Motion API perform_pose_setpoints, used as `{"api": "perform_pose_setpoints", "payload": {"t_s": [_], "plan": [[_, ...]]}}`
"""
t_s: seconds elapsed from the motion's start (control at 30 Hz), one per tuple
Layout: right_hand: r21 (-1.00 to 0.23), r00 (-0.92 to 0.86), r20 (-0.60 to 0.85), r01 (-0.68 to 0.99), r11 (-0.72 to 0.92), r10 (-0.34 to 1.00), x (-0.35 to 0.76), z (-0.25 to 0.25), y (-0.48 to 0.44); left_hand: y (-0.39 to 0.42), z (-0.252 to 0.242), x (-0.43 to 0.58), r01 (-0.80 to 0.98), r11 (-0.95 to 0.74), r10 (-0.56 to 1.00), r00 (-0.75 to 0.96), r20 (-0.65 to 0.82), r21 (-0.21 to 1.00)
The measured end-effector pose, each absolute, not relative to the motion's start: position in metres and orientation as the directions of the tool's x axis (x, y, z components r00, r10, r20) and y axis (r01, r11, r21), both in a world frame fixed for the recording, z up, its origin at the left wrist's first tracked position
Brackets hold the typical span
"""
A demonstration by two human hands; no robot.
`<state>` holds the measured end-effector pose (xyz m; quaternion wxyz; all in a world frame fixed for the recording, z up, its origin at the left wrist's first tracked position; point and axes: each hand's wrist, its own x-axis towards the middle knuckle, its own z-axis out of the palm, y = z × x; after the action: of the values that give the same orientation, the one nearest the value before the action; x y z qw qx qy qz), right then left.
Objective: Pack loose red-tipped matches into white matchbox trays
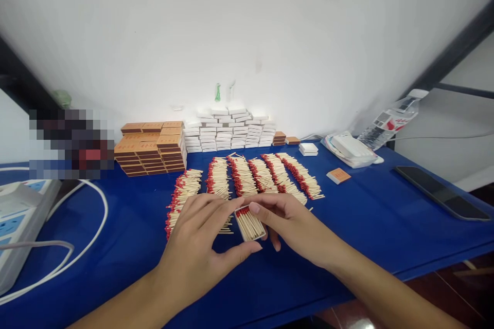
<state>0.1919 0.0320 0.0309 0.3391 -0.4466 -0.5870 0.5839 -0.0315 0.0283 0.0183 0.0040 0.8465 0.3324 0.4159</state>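
A small white matchbox tray [250, 224] filled with red-tipped matches sits between my two hands, just above the blue table [370, 221]. My left hand [200, 241] pinches it from the left, thumb under its near end and fingers on its far end. My right hand [287, 218] grips it from the right, fingers curled along its far side. Behind the hands lie several rows of loose red-tipped matches [247, 177] spread on the cloth.
Stacks of brown matchbox sleeves [150, 149] and white trays [227, 131] line the wall. A lone sleeve [338, 175], white charger pack [349, 149], water bottle [391, 123] and black phone [442, 193] lie to the right. A power strip [19, 221] with white cables sits left.
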Motion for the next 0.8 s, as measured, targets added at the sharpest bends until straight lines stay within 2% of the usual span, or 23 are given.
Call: {"api": "perform_pose_setpoints", "payload": {"t_s": [0.13,0.27,0.4,0.6,0.8], "plan": [[-0.978,-0.361,-0.201,0.030,-0.205,0.910,0.187,0.028,0.028,0.028,0.020,-0.031,0.595,-0.755,0.568,0.384,0.728,0.274],[-0.967,-0.352,-0.250,0.044,-0.251,0.902,0.190,0.028,0.026,0.028,0.020,-0.031,0.596,-0.758,0.568,0.404,0.717,0.265],[-0.970,-0.294,-0.238,0.120,-0.211,0.926,0.213,0.033,0.036,0.027,0.019,-0.030,0.578,-0.775,0.555,0.429,0.713,0.255],[-0.922,-0.068,-0.222,0.339,-0.187,0.973,0.290,0.050,0.081,0.026,0.020,-0.031,0.566,-0.781,0.551,0.430,0.715,0.262],[-0.888,0.103,-0.147,0.425,-0.177,0.984,0.348,0.057,0.154,0.027,0.017,-0.031,0.546,-0.791,0.551,0.438,0.710,0.276]]}}
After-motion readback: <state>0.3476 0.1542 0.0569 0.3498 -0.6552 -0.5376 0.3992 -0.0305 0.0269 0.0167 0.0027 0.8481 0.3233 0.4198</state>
